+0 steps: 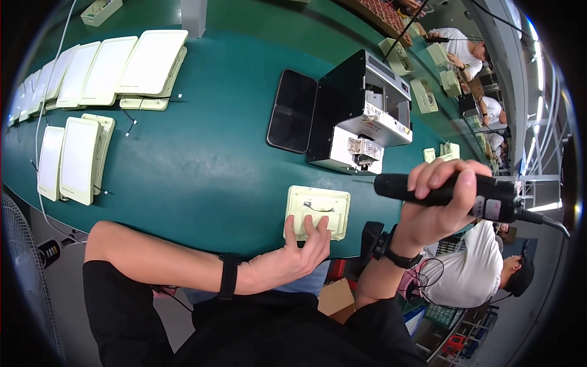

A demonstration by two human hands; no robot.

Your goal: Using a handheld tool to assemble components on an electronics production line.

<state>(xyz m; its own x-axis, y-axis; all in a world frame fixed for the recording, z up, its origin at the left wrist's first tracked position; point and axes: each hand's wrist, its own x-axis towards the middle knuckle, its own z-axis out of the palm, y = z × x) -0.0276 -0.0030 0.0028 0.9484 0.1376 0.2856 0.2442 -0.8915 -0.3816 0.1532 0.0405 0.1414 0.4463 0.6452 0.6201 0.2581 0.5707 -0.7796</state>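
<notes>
My right hand (pixel 449 189) is wrapped around a black electric screwdriver (pixel 422 189), held up over the table's front right part. Its thin bit points left, and a cable runs out of its back end. On the table edge in front of me lies a cream plastic housing (pixel 339 211), inner side up, with a short dark wire in its recess. The fingers of my left hand (pixel 306 248) are stretched out and rest on the housing's near left part. My left thumb is hidden. The screwdriver's bit is apart from the housing, above and to its right.
A black and white boxy machine (pixel 361 116) stands beyond the housing, beside a dark phone (pixel 293 111). White panels (pixel 153 64) lie overlapped at the far left, with a smaller stack (pixel 79 160) nearer. Small cream parts (pixel 449 150) lie right. Several co-workers (pixel 468 266) sit along the right.
</notes>
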